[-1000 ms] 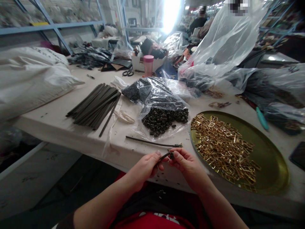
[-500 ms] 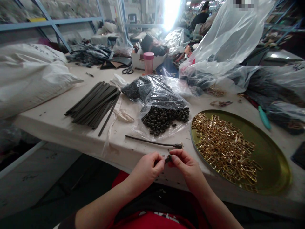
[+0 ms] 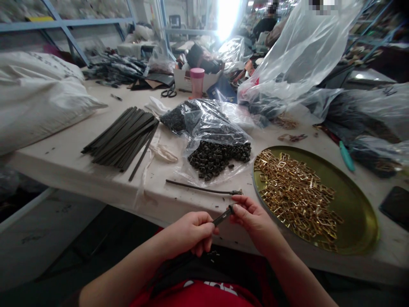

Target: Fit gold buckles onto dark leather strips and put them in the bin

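Note:
My left hand [image 3: 198,232] is closed around a narrow dark strap [image 3: 221,218], part of which shows between my hands. At the strap's far end my right hand [image 3: 252,216] pinches it; a small dark loop seems to sit there, partly hidden by the fingers. Just beyond lies another dark strap [image 3: 198,187] with a gold buckle [image 3: 241,192] at its right end. Small dark loops [image 3: 211,158] spill from a clear plastic bag [image 3: 212,121]. To the right, a round gold tray [image 3: 358,221] carries many gold rectangular buckles [image 3: 297,192].
A stack of dark straps [image 3: 119,138] lies on the table at left, near a white sack [image 3: 41,100]. Behind stand a pink-lidded bottle [image 3: 197,83] and scissors [image 3: 168,92]. Plastic bags [image 3: 297,68] crowd the right; a dark phone-like slab [image 3: 396,207] lies at the edge.
My hands have moved apart, the left one down and to the left, so more of the strap shows between them. The view has shifted slightly.

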A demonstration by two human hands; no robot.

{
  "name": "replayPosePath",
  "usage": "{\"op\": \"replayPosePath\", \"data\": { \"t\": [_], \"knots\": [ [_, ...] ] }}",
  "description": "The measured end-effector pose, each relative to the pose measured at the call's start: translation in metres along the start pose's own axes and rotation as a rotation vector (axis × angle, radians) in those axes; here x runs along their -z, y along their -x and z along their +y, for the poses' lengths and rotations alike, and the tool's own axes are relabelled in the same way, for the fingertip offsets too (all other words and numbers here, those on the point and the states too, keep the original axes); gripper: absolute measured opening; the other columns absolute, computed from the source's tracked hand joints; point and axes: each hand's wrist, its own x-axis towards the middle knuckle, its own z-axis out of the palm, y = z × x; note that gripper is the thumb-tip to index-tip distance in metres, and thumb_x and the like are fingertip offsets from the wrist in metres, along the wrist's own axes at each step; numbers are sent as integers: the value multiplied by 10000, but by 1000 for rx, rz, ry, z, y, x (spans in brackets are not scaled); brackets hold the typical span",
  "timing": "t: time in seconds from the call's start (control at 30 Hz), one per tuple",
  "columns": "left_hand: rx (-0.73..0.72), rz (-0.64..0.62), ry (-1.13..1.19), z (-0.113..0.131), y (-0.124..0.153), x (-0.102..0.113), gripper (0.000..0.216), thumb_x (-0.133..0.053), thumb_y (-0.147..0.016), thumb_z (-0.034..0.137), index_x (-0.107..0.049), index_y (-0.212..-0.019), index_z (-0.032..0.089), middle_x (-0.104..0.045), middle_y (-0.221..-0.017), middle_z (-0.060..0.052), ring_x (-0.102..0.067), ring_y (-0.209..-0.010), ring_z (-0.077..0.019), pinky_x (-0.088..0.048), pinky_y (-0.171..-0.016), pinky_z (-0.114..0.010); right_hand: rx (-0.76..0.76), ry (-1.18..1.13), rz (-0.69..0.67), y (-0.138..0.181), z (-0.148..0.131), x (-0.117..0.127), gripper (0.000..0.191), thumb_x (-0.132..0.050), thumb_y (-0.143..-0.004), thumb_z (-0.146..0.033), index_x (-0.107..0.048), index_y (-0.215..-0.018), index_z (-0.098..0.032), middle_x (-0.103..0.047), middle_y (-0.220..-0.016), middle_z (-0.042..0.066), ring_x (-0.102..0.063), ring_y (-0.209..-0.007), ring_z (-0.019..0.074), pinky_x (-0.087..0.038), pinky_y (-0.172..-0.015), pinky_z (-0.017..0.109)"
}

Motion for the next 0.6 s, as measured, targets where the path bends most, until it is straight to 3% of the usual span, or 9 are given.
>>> {"op": "replayPosePath", "data": {
  "t": [0.17,0.33,0.43,0.53,0.6],
  "knots": [
    [-47,14,-47,-1,-1,-4,158,-364,-816,285,-457,-790,159,-485,-517,58,-364,-359,-49,-256,-356,-148,-57,-99,-137,7,11,-12,291,-733,-623,-334,-587,-798,-153,-601,-685,-21,-546,-588,89,-430,-613,235],
    [-252,141,-78,-12,-7,-10,328,-348,-842,398,-434,-1040,151,-426,-583,61,-354,-460,-83,-290,-437,-186,106,-37,-74,18,18,-26,277,-725,-628,-317,-589,-815,-164,-593,-723,-23,-501,-596,82,-404,-579,210],
    [-352,184,-96,-14,-13,-11,360,-363,-829,459,-456,-990,151,-458,-675,26,-410,-583,-111,-339,-538,-211,180,2,-159,17,24,-32,308,-694,-660,-335,-569,-893,-178,-609,-809,2,-537,-682,114,-419,-609,227],
    [-344,226,-185,-14,-18,-5,374,-386,-802,517,-480,-806,155,-405,-607,39,-383,-572,-112,-322,-534,-212,295,195,-172,10,20,-18,288,-603,-742,-366,-546,-954,-178,-608,-854,30,-561,-752,146,-436,-640,251],
    [-278,208,-168,-17,-21,1,421,-369,-786,572,-470,-763,164,-297,-515,77,-281,-477,-91,-237,-449,-201,400,499,-61,1,5,4,254,-537,-790,-366,-545,-961,-178,-606,-849,39,-565,-758,153,-441,-653,260]
  ]
}}
